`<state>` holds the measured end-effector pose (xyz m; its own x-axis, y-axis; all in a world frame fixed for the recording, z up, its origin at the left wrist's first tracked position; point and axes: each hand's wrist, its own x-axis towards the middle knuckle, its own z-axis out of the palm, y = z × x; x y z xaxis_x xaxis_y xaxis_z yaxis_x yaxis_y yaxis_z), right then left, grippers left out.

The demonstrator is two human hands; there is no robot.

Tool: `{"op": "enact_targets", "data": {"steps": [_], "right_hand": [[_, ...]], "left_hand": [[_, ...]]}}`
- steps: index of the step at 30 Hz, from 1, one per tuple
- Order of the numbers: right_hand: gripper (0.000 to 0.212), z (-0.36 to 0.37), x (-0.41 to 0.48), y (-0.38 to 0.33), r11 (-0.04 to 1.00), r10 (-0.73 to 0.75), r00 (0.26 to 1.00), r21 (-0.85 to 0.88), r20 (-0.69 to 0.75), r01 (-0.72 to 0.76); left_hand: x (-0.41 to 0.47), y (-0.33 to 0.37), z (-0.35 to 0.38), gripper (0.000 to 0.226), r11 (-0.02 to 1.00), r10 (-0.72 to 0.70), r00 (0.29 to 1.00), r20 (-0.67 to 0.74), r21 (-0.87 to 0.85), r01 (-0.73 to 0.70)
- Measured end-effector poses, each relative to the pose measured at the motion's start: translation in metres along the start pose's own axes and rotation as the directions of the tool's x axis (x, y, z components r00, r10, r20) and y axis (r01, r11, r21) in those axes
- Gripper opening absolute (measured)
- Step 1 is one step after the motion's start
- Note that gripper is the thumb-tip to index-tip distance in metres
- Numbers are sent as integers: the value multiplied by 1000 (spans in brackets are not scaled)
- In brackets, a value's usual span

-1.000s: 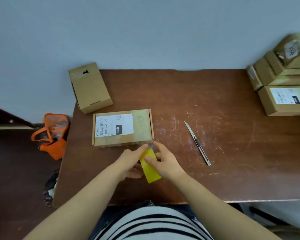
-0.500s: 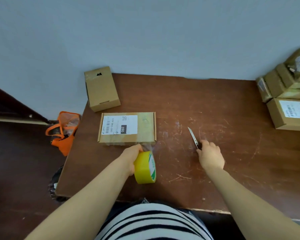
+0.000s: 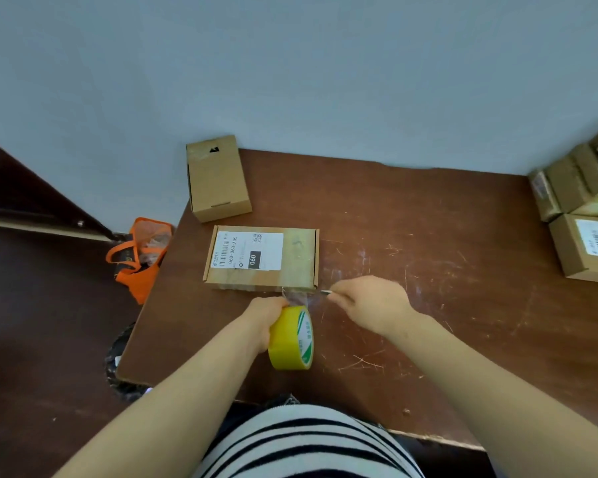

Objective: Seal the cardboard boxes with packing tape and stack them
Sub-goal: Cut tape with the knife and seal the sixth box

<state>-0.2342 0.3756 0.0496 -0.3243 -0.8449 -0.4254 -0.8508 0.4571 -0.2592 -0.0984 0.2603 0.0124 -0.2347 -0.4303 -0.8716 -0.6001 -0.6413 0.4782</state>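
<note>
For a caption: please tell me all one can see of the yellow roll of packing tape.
The yellow roll of packing tape is held on edge by the left hand, over the brown wooden table. Its side bears a white and green printed band. A clear strip runs from it to the labelled flat cardboard box.

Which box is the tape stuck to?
The flat white-labelled box: a clear strip joins it to the yellow roll. The plain box and right-hand pile sit apart.
</note>
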Motion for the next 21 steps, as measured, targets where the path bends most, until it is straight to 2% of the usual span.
{"op": "enact_targets", "data": {"steps": [2, 5, 9, 12, 15, 17, 19, 21], "right_hand": [[30, -1, 9, -9, 986, -26, 999, -165, 19, 29], [21, 0, 20, -23, 944, -10, 998, -329, 58, 29], [25, 4, 24, -34, 902, -27, 995, -427, 91, 63], [21, 18, 27, -29, 938, -4, 996, -345, 91, 35], [28, 34, 26, 4, 996, 64, 993, -69, 95, -57], [24, 41, 19, 39, 987, 138, 982, 70, 131, -148], [20, 43, 11, 69, 974, 203, 968, 75, 150, -216], [29, 44, 9, 80, 977, 214, 973, -4, 90, -215]], "left_hand": [[0, 1, 0, 6, 1000, -5, 1000, -4, 3, 5], [4, 1, 0, 12, 1000, -8, 1000, -5, 9, 8], [9, 1, 0, 19, 1000, -1, 999, -32, 8, 2], [9, 1, -3, 14, 1000, -4, 1000, -27, 6, 4], [7, 1, -6, 8, 1000, -10, 1000, -13, 5, 10], [8, 1, -6, 6, 1000, -10, 1000, -6, 7, 10], [10, 1, -6, 7, 1000, -10, 1000, 0, 11, 10], [12, 1, -6, 9, 1000, -11, 1000, 1, 13, 11]]}}
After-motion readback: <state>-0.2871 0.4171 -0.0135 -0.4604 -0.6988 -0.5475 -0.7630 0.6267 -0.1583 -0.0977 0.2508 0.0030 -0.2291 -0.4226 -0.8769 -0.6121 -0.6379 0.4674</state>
